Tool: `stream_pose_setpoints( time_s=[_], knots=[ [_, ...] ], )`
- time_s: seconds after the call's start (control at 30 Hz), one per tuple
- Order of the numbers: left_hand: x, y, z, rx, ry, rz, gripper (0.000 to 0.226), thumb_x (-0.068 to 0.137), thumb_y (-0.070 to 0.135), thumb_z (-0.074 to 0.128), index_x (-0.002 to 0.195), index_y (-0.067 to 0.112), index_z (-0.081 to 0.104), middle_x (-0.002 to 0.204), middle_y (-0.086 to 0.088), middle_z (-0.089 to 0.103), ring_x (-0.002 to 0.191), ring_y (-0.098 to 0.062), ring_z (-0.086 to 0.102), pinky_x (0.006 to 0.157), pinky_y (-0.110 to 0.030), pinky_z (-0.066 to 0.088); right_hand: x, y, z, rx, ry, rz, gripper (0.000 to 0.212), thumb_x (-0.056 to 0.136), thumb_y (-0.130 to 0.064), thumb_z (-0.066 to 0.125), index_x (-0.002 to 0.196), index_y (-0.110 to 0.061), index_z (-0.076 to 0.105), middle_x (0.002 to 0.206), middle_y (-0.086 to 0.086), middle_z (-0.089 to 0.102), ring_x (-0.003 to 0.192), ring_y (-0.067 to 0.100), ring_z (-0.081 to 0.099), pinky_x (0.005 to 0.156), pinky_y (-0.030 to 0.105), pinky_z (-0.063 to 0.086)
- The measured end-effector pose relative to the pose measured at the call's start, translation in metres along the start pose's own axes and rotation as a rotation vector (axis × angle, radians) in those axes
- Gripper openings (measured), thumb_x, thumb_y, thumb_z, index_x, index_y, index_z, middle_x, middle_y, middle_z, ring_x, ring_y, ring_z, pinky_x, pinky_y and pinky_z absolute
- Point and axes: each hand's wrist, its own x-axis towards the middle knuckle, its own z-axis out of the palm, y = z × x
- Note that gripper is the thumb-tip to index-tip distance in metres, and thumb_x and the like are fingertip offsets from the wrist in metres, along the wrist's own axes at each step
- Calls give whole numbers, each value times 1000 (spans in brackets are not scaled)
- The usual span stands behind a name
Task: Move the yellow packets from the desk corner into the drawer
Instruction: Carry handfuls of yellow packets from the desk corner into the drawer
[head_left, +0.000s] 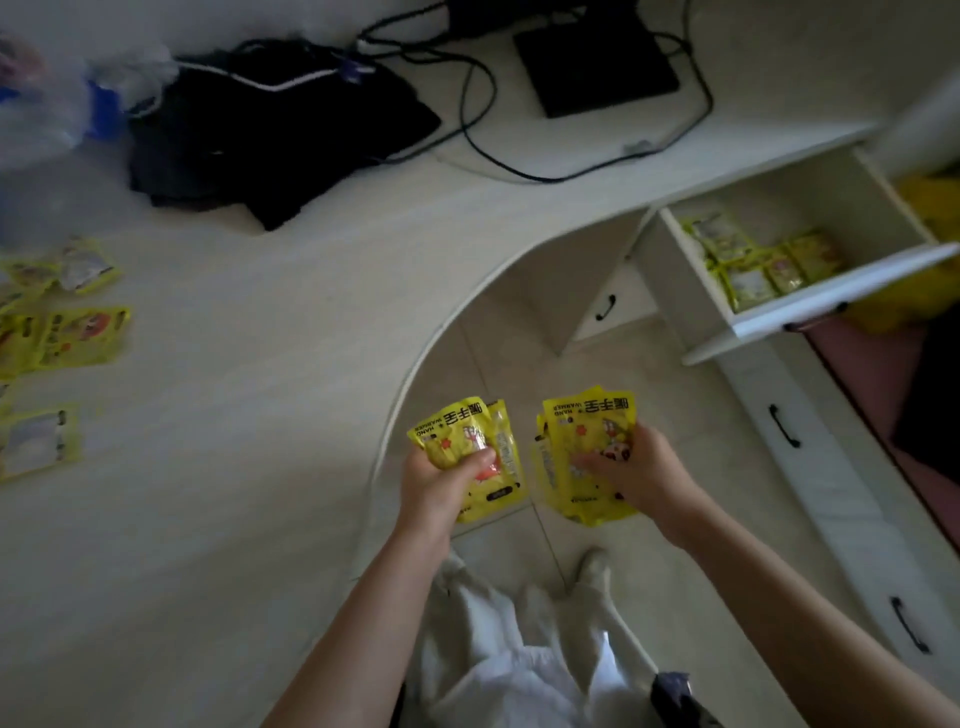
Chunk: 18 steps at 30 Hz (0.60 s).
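My left hand (441, 480) grips a small stack of yellow hand-warmer packets (465, 431) over the floor, just off the desk's curved edge. My right hand (636, 475) holds a second stack of yellow packets (587, 421) beside it. Several more yellow packets (78, 332) lie on the desk at the far left. The open white drawer (810, 306) at the upper right holds several yellow packets (763, 260) inside.
Dark folded clothing (270, 140), black cables (483, 124) and a black flat device (597, 62) sit at the back of the white desk (249, 415). A plastic bag (47, 104) is at the far left. Shut drawers with black handles (784, 426) run below the open one.
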Motion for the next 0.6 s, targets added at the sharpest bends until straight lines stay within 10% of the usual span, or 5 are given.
stream_pose_setpoints(
  time_s=[0.2, 0.43, 0.6],
  knots=[
    [-26, -16, 115, 19, -73, -13, 33, 71, 2, 81, 100, 10, 66, 88, -7, 75, 63, -7, 72, 48, -19, 52, -10, 59, -106, 134, 100, 34, 24, 75, -9, 78, 93, -20, 66, 85, 0, 73, 75, 15, 70, 59, 28, 56],
    [-31, -36, 231, 37, -98, -80, 37, 70, 2, 81, 105, 5, 67, 98, -16, 75, 82, -28, 72, 75, -46, 59, 1, 113, -220, 154, 167, 92, 40, 60, -28, 79, 96, -22, 66, 91, 2, 74, 85, 22, 71, 77, 48, 59],
    [-17, -23, 297, 20, -135, -89, 29, 75, 0, 77, 100, 9, 68, 94, -12, 74, 74, -21, 71, 69, -39, 60, 32, 119, -281, 161, 226, 83, 40, 56, -33, 76, 94, -24, 66, 88, -1, 74, 84, 20, 70, 77, 47, 59]
  ],
)
